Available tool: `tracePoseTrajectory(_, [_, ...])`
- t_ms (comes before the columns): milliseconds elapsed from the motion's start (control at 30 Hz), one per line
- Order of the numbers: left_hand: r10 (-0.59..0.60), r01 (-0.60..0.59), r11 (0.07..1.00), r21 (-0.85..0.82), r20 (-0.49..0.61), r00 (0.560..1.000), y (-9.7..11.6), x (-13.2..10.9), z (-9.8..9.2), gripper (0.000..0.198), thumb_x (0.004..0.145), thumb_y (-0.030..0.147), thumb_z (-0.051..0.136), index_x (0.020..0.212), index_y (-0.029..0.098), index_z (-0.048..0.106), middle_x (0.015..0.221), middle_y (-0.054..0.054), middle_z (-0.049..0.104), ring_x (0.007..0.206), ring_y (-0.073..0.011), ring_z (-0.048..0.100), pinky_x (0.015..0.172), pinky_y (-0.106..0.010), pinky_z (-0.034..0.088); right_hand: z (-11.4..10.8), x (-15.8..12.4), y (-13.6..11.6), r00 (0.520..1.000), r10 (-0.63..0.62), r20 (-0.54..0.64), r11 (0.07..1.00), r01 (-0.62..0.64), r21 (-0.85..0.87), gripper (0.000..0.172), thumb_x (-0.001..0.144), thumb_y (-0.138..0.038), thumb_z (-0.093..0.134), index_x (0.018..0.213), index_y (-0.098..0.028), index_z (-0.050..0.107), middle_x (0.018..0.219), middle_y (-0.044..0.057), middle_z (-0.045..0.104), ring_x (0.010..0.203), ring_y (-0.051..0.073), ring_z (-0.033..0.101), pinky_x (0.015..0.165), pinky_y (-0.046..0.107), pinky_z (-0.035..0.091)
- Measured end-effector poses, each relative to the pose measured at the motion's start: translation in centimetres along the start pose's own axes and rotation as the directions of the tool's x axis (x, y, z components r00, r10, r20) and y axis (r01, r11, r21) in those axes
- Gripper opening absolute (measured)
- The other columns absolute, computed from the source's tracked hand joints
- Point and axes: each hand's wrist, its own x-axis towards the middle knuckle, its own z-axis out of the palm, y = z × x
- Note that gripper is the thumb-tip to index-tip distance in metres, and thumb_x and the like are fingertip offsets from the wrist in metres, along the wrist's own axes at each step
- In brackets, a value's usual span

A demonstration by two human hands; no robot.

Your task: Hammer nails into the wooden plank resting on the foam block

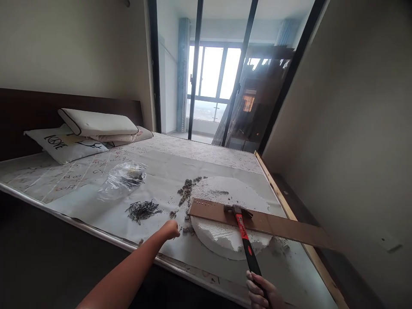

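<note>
My right hand (265,292) is wrapped round the black grip of a claw hammer (243,229), whose head is over a long brown board (277,224). Small pale dots run in rows near the board's left end. The board lies across a rough white round slab (222,238) with broken edges. My left hand (170,229) is closed near the slab's left side; what its fingers hold, if anything, I cannot make out. Just beyond that hand is a heap of loose nails (143,210). Grey crumbs (186,189) are scattered along the slab's left edge.
A clear plastic bag (124,178) with dark contents sits on the grey sheet (170,165) covering part of the mattress. Pillows (99,123) lie by the dark headboard (106,104). A wooden rail (283,201) edges the bed on the right, near the wall.
</note>
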Motion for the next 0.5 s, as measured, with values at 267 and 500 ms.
tracePoseTrajectory(267, [-0.129, 0.124, 0.99, 0.067, 0.071, 0.989, 1.5, 1.1, -4.3, 0.015, 0.063, 0.01, 0.049, 0.073, 0.013, 0.059, 0.054, -0.001, 0.06, 0.049, -0.0115, 0.057, 0.044, -0.018, 0.041, -0.8, 0.2, 0.2, 0.998, -0.002, 0.067, 0.999, 0.0, 0.037, 0.023, 0.07, -0.032, 0.07, 0.066, -0.018, 0.053, 0.04, -0.013, 0.034, 0.028, 0.0, 0.006, 0.026, 0.012, 0.019])
tracePoseTrajectory(500, [-0.047, 0.027, 0.964, 0.263, 0.069, 0.996, 1.1, 2.0, -1.5, 0.011, 0.06, 0.008, 0.054, 0.062, 0.015, 0.061, 0.07, -0.006, 0.066, 0.075, -0.0188, 0.062, 0.064, -0.024, 0.046, -1.8, 0.2, 0.4, 0.994, 0.024, 0.108, 0.996, -0.032, 0.077, 0.016, 0.072, -0.032, 0.068, 0.071, -0.019, 0.058, 0.041, -0.012, 0.038, 0.028, 0.001, 0.008, 0.026, 0.013, 0.02])
